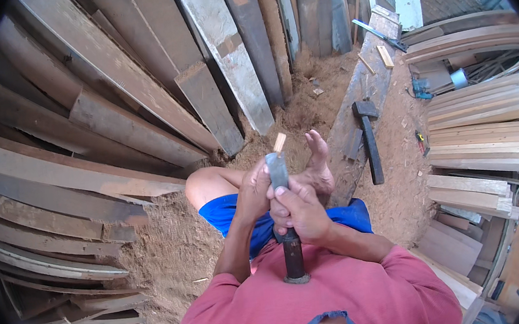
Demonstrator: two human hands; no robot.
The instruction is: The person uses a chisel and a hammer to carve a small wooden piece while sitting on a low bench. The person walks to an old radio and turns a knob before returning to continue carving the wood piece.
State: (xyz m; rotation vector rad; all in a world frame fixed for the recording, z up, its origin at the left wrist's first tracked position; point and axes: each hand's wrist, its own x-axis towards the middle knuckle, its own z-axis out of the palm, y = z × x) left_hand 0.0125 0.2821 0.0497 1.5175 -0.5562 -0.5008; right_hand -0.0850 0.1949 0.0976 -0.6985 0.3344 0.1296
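Head view: both hands meet just above the picture's centre. The right hand (pixel 299 211) is wrapped tight around a chisel (pixel 286 222), thumb laid up along its grey blade; the dark handle runs down toward six o'clock and ends against the person's red shirt (pixel 325 300). The left hand (pixel 254 191) curls round the blade from nine o'clock, fingers pressed on it. A small pale wood piece (pixel 279 141) sticks out at the blade's tip, toward twelve o'clock. A hammer (pixel 369 138) lies on a plank (pixel 354 98) at two o'clock. Leaning boards (pixel 137 80) fill ten to twelve o'clock over sawdust ground (pixel 172 234).
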